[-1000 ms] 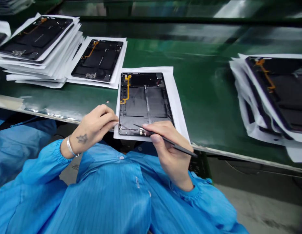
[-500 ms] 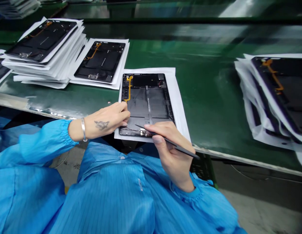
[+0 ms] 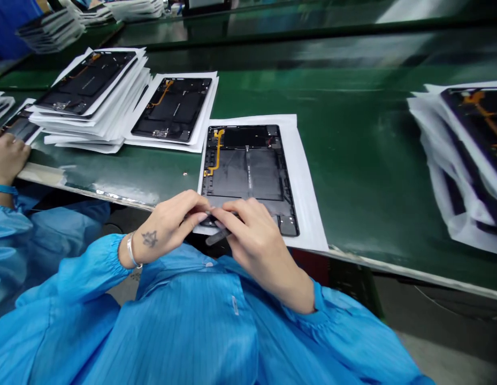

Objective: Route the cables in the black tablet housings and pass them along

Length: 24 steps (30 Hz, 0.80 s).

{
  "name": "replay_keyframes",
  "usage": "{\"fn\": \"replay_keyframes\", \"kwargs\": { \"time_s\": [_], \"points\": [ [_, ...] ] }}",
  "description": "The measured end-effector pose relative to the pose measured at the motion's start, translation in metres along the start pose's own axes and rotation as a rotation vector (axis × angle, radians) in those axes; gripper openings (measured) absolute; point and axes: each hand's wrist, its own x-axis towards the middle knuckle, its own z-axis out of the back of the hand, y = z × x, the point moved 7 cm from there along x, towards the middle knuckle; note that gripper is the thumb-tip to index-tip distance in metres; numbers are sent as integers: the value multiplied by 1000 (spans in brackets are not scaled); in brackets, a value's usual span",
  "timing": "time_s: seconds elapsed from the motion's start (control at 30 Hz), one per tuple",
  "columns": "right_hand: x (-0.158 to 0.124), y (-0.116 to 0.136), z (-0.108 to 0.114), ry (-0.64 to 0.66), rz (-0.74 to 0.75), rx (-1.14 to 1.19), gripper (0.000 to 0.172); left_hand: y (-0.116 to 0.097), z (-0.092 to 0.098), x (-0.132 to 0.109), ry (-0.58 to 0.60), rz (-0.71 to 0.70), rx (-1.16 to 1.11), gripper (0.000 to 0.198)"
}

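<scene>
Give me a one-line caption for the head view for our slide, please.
Left hand and right hand meet at a tablet housing on white paper, the right holding a dark tool.

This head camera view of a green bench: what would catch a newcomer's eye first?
First, the two hands meeting at the near edge of a black tablet casing, which lies on white paper, with a dark tool showing beneath them. A yellow cable runs along the casing's left side. Stacks of similar casings sit on the bench beyond.
</scene>
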Motion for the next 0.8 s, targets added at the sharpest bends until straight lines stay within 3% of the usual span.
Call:
{"fn": "replay_keyframes", "kwargs": {
  "time_s": [0.2, 0.3, 0.43, 0.8],
  "points": [
    [11, 6, -7, -7, 39, -40, 22, 13, -3, -4, -36, 197, -188, 17],
    [12, 3, -9, -25, 18, 26, 22, 21, -1, -9, -136, 241, -246, 23],
    [12, -6, -13, -26, -50, 151, 19, 27, 2, -18, -276, 250, -224, 8],
    [13, -10, -11, -59, -93, 209, 20, 21, -1, -17, -319, 215, -202, 5]
  ]
}}
